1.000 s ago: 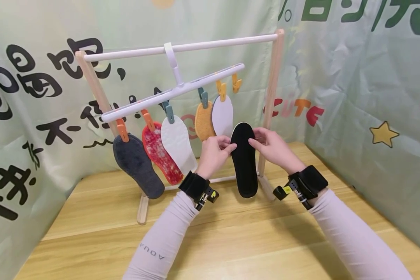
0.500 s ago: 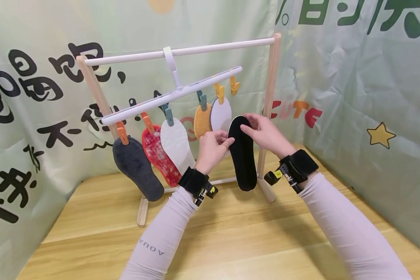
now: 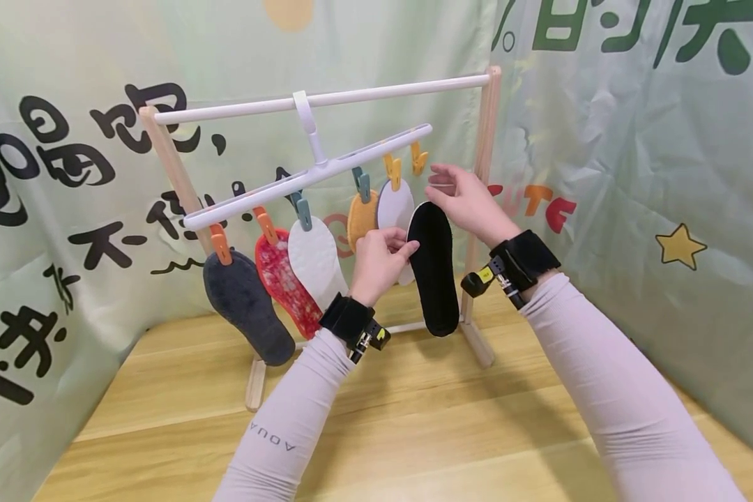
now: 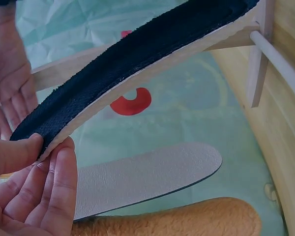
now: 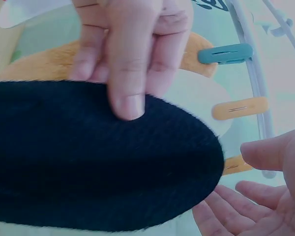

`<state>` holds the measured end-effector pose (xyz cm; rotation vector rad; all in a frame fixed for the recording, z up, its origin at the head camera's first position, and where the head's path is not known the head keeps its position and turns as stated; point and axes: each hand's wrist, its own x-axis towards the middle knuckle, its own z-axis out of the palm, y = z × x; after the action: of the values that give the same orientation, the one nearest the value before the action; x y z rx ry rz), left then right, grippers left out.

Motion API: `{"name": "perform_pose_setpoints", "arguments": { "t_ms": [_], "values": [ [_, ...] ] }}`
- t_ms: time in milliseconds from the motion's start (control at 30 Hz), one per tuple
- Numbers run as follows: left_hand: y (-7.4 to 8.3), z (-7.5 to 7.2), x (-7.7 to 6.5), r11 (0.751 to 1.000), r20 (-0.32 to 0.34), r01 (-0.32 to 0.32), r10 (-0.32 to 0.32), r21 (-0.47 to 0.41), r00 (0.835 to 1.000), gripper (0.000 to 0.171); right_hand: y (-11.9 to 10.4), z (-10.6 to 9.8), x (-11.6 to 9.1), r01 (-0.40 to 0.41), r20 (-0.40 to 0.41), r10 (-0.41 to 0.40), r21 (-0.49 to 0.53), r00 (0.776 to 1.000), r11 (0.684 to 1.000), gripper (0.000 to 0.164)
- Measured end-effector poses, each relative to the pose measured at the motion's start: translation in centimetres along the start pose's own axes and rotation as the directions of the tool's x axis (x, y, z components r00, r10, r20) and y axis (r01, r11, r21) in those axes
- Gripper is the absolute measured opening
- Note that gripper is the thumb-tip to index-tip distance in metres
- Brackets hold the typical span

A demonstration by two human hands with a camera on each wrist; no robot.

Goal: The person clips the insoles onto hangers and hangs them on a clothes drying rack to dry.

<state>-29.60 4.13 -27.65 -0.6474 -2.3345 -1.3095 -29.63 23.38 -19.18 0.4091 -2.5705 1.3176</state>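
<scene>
A black insole (image 3: 435,272) with a pale underside hangs upright from my left hand (image 3: 379,261), which pinches its upper left edge between thumb and fingers. In the left wrist view the thumb lies on the dark face of the insole (image 4: 128,64) and the fingers lie under its pale side. My right hand (image 3: 467,202) is off the insole, just above its top end, fingers parted and holding nothing. Close above that hand, a yellow clothespin (image 3: 419,159) with nothing in it hangs at the right end of the white hanger (image 3: 370,150).
Clipped along the hanger are grey (image 3: 247,307), red (image 3: 282,272), white (image 3: 314,254), orange (image 3: 362,216) and pale lilac (image 3: 395,207) insoles. The hanger hooks over the white rail (image 3: 401,89) of a wooden-legged rack on the wooden table (image 3: 414,432). A printed curtain (image 3: 634,174) stands behind.
My right hand has let go of the black insole and moved up toward the yellow clothespin. The left hand keeps its pinch, and the insole has risen slightly.
</scene>
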Motion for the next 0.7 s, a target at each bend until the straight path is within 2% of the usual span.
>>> {"name": "perform_pose_setpoints", "arguments": {
  "t_ms": [300,533,700],
  "values": [
    [-0.6,-0.6,-0.2,1.0,-0.036,0.016,-0.017,-0.004,0.999,0.015,-2.7,1.4,2.8,-0.021,-0.01,0.023,0.163,1.0,0.986,0.069],
    [-0.5,0.0,-0.1,1.0,-0.004,0.01,-0.01,0.003,1.0,0.016,-2.9,1.1,2.2,-0.033,-0.045,0.042,0.18,0.998,0.983,0.065],
    [-0.4,0.3,-0.1,1.0,-0.012,0.011,-0.011,0.003,1.0,0.015,-2.2,0.8,1.9,-0.003,-0.074,0.017,0.187,0.997,0.982,0.057]
  ]
}}
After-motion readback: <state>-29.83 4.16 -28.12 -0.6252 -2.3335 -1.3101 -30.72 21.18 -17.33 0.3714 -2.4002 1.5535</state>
